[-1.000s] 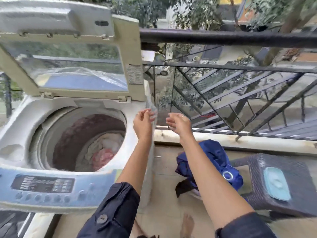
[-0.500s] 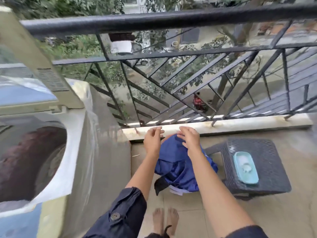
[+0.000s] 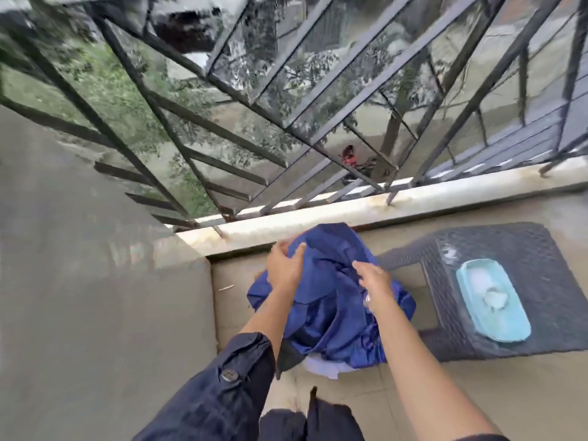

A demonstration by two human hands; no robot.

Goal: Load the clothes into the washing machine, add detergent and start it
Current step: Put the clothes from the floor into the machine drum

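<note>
A crumpled blue garment [image 3: 334, 313] lies in a pile on the balcony floor beside the railing ledge. A white cloth [image 3: 321, 367] shows under it. My left hand [image 3: 284, 268] grips the top left fold of the blue fabric, thumb and fingers curled round it. My right hand [image 3: 374, 283] is pressed into the fabric on the right with its fingers bent down into the folds. The grey side of the washing machine [image 3: 95, 281] fills the left of the view; its drum and lid are out of sight.
A dark wicker stool [image 3: 534, 249] stands right of the pile, and a light blue dish [image 3: 509, 326] with something white in it rests on top. The metal railing [image 3: 222, 128] and its pale ledge [image 3: 318, 214] run behind the clothes. Tiled floor [image 3: 477, 393] lies in front.
My view has swung from the open washer down and to the right. Both hands have dropped from above the machine's edge onto the blue garment and taken hold of it.
</note>
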